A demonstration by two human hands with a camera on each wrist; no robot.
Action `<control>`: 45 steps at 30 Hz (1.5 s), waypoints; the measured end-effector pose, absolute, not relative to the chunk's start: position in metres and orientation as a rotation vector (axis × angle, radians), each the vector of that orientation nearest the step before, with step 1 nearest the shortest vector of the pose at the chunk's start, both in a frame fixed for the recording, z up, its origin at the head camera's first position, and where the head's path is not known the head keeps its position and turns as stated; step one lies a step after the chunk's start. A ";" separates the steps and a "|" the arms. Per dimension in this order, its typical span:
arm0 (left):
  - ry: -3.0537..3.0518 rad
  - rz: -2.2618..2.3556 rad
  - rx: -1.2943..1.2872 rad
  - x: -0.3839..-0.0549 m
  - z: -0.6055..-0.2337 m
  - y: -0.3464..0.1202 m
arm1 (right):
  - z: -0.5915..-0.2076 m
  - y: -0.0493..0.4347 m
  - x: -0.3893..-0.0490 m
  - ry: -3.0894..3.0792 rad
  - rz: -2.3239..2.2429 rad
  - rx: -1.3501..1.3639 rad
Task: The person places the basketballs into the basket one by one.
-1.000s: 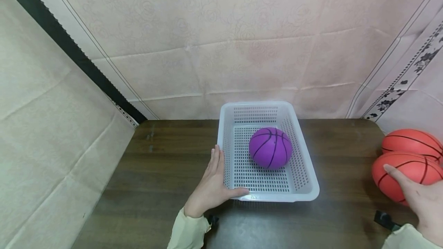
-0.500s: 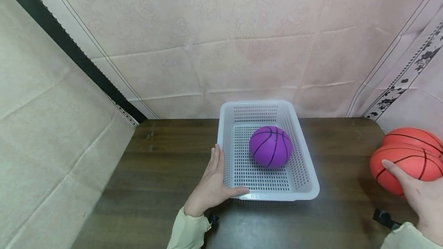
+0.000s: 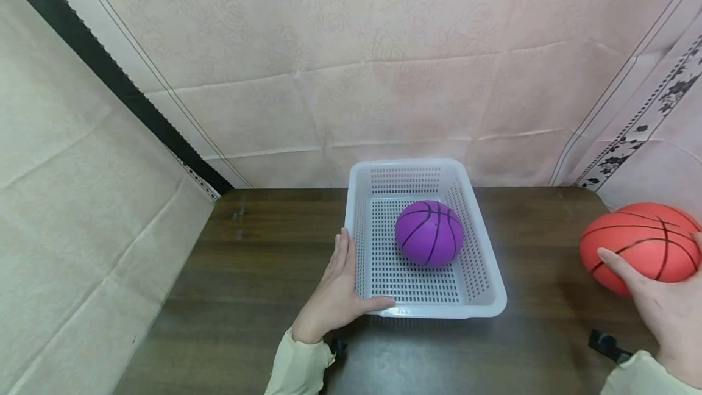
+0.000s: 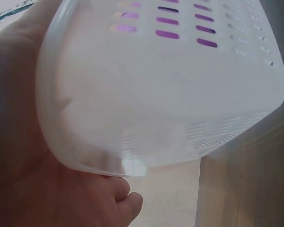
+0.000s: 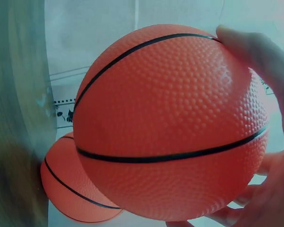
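In the head view, a white perforated plastic basket [image 3: 481, 261] stands on the table with a purple toy basketball [image 3: 429, 234] inside. My left hand [image 3: 339, 297] rests at its near left corner, straight fingers along the outer side and thumb over the near rim. The left wrist view shows the basket wall [image 4: 146, 85] close up, the ball purple through its slots. At the right, my right hand [image 3: 666, 313] grips an orange toy basketball [image 3: 631, 252], held off the table with the thumb on its near side. The right wrist view shows fingers curled around this ball [image 5: 170, 123].
A second orange basketball [image 5: 78, 182] sits behind the held one, mostly hidden in the head view. The dark wooden table [image 3: 263, 273] ends against a pale cloth wall [image 3: 329, 78]. More cloth [image 3: 71, 230] hangs at the left.
The orange basketball in my right hand has risen and shifted slightly left, covering more of the ball behind it. My left hand, the basket and the purple ball have stayed put.
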State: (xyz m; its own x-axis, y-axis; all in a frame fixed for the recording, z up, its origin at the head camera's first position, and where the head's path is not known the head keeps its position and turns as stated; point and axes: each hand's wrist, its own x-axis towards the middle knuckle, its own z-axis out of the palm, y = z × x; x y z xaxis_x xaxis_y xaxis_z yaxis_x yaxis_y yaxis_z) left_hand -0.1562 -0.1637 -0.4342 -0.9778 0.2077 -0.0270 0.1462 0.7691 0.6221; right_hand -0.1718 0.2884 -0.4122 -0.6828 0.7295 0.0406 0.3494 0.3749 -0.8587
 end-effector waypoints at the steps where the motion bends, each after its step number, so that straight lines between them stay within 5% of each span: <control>1: 2.866 0.995 0.287 -0.156 -0.434 -0.164 | -0.412 0.288 -0.172 -2.220 1.245 -0.925; 45: 2.858 1.014 0.280 -0.156 -0.434 -0.164 | -0.388 0.260 -0.169 -2.138 1.389 -0.466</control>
State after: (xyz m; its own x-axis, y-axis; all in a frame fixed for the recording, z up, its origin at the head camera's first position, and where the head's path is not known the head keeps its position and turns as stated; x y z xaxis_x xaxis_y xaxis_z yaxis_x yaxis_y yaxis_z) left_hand -0.1562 -0.1641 -0.4341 -0.9786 0.2039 -0.0290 0.1401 0.7620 0.6322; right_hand -0.1691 0.2596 -0.3880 -0.7928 0.5546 0.2527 -0.0055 0.4081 -0.9129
